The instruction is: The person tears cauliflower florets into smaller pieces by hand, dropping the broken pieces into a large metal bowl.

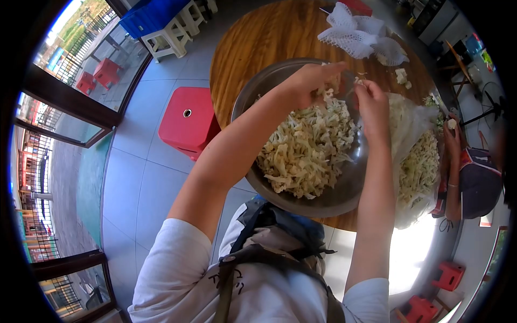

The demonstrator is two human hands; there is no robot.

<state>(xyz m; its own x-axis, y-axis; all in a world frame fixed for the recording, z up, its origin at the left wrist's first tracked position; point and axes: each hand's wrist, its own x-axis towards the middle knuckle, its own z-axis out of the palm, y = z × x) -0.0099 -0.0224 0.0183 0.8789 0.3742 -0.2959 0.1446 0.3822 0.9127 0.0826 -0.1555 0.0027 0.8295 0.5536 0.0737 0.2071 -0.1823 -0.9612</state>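
A wide metal bowl (353, 185) holds a heap of broken cauliflower florets (309, 153). My left hand (315, 83) is over the bowl's far side, its fingers curled around a cauliflower piece (332, 86) that is partly hidden by the hand. Close by on the right, my right hand (371, 102) is pinched at the bowl's far right rim. A small pale bit of cauliflower (358, 81) shows at its fingertips.
The bowl stands on a round wooden table (237, 40). White foam netting (361, 35) and a loose floret (402, 78) lie beyond it. A plastic bag of cauliflower (417, 167) is at the right, near another person's hand (452, 140). A red stool (186, 118) stands left.
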